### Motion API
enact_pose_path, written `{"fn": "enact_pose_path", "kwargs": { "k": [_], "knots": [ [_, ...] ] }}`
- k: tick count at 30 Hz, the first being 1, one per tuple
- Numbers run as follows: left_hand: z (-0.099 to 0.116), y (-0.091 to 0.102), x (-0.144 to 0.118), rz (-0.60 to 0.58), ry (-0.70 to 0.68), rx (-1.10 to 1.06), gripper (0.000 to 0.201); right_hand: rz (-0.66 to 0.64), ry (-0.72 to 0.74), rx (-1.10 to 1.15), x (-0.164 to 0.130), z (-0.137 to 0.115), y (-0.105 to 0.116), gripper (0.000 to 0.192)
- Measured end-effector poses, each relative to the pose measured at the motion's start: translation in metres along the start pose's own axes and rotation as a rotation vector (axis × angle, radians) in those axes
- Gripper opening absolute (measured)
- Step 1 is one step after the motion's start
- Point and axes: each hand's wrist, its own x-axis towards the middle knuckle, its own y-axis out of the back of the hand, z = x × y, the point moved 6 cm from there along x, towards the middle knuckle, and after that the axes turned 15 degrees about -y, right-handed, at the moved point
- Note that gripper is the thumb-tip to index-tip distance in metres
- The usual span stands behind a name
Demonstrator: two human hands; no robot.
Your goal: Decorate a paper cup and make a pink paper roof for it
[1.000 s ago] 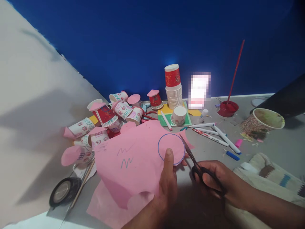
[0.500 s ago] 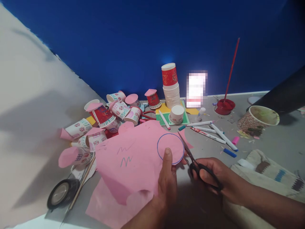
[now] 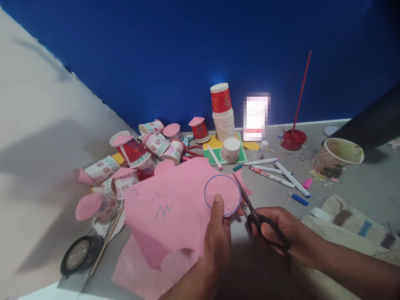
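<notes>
Pink paper sheet with blue drawn circle, held above grey table and under cut.
Left hand: fingers pinch the sheet, thumb on the circle's lower edge. Right hand: fingers through the handles of black scissors, blades along the circle's right edge. Nearby: decorated paper cups at left, cup stack behind, markers at right, tape roll at lower left.
</notes>
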Motion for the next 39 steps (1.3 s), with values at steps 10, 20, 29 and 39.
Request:
{"fn": "enact_pose_path", "kwargs": {
  "k": [10,20,29,39],
  "knots": [
    [0.008,-0.007,0.000,0.005,0.006,-0.090,0.057,-0.008,0.017,-0.025,0.001,0.001,0.002,0.081],
    [0.011,-0.005,0.000,-0.020,0.017,-0.074,0.052,-0.004,0.005,-0.026,0.002,0.008,0.005,0.080],
    [0.012,-0.006,0.003,-0.043,0.036,-0.125,0.050,0.012,-0.042,-0.046,-0.001,0.005,0.004,0.083],
    [0.020,-0.001,0.003,-0.039,0.016,-0.026,0.049,0.015,-0.018,-0.042,-0.002,0.000,0.002,0.080]
  ]
}}
